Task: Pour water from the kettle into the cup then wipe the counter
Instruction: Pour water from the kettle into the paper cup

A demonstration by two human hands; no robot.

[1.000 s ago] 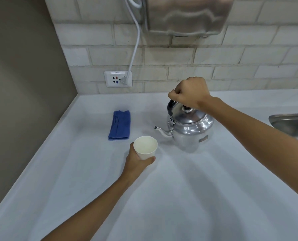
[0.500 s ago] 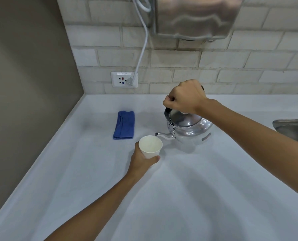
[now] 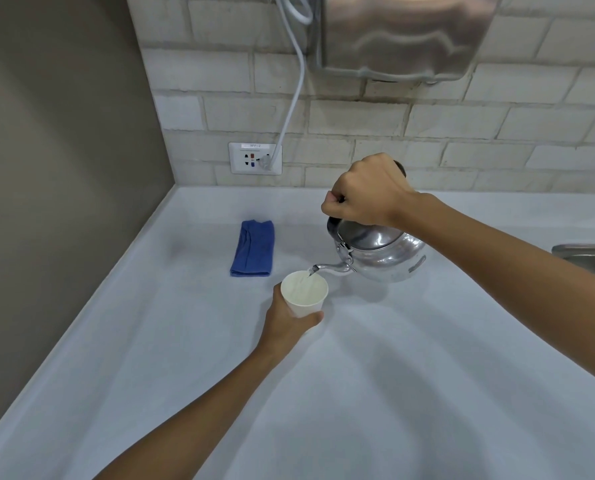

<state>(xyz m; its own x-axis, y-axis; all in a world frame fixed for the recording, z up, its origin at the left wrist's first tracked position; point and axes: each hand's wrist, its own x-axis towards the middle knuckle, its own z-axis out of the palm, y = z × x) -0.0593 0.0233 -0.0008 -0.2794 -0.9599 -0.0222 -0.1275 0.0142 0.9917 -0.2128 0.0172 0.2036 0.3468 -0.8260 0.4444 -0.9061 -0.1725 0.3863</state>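
A shiny metal kettle (image 3: 382,252) hangs tilted to the left above the white counter (image 3: 375,393), its thin spout over the rim of a white paper cup (image 3: 304,294). A thin stream of water runs from the spout into the cup. My right hand (image 3: 365,192) is closed around the kettle's dark top handle, hiding most of it. My left hand (image 3: 285,322) wraps the cup from the near side and holds it on the counter. A folded blue cloth (image 3: 254,248) lies flat on the counter, behind and left of the cup.
A brown wall (image 3: 64,168) closes the counter on the left, a pale brick wall at the back. A wall socket (image 3: 255,158) with a white cord plugged in sits above the cloth. A steel dispenser (image 3: 403,36) hangs above. A steel sink edge (image 3: 583,252) shows at the right.
The kettle has been lifted off the counter and tipped left, bringing its spout over the cup, and water now flows. My left hand keeps hold of the cup.
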